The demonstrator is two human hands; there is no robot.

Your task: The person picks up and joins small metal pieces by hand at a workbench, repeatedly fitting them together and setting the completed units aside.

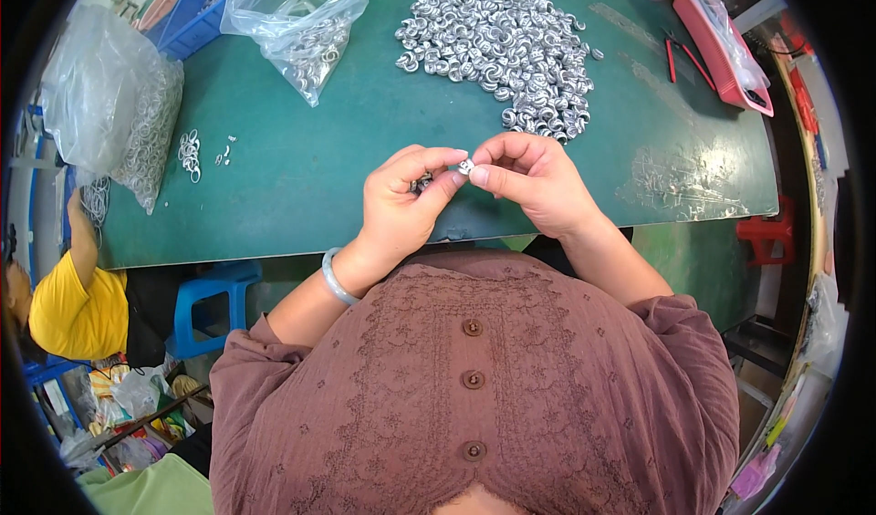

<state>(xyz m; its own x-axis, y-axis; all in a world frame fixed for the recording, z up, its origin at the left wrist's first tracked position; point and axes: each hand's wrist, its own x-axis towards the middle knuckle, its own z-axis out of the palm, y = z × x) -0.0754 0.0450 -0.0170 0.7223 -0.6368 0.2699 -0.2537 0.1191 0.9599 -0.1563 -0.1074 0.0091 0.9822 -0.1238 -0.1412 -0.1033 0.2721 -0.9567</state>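
Near the table's front edge, my left hand point(401, 196) and my right hand point(538, 182) meet fingertip to fingertip. Between them they pinch a small silvery metal piece point(466, 166), thumb and forefinger on each side. More dark-and-silver metal pieces point(422, 183) show under the curled fingers of my left hand, partly hidden. Just beyond my hands spreads a large heap of rounded silver metal pieces with dark grooves point(497, 41). A pale bangle point(336, 278) circles my left wrist.
Thin metal rings point(189, 155) and tiny scraps point(224, 155) lie left on the green table point(301, 173). Bags of rings point(151, 141) point(315, 59) stand behind them. Red-handled pliers point(684, 63) and a pink basket point(716, 50) are far right. A yellow-shirted person point(82, 310) sits left.
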